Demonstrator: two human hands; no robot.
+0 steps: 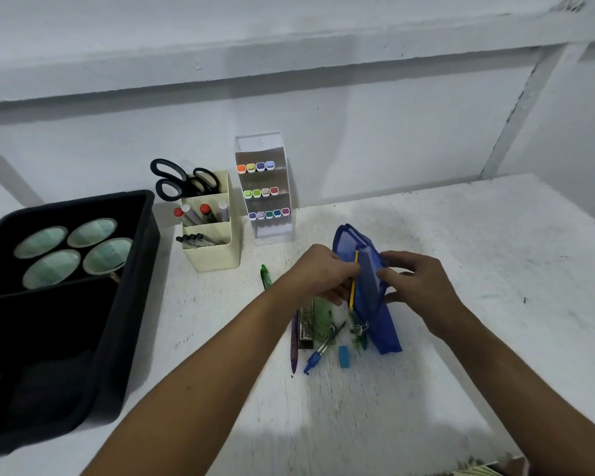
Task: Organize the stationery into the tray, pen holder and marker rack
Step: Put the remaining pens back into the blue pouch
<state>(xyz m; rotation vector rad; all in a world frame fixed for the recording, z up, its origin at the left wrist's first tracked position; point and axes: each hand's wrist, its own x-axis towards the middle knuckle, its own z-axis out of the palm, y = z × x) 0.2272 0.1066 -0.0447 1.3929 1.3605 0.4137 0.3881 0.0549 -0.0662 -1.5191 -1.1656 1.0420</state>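
A blue mesh pencil pouch (368,286) stands tilted on the white table. My right hand (413,280) grips its right edge. My left hand (323,274) pinches a yellow pencil (353,280) at the pouch's open side. Loose stationery lies below the hands: a green pen (265,274), a purple pen (294,348), a blue compass (318,352), a blue eraser (344,356) and a green ruler (320,321). The cream pen holder (213,249) holds scissors (181,182) and pens. The clear marker rack (272,231) holds three rows of markers. The black tray (131,304) is at left.
Inside the black tray sit several round green-lined cups (73,252) in the far section. A white wall runs behind the table. The table's front edge is at the bottom right, with some paper-like object (488,470) there.
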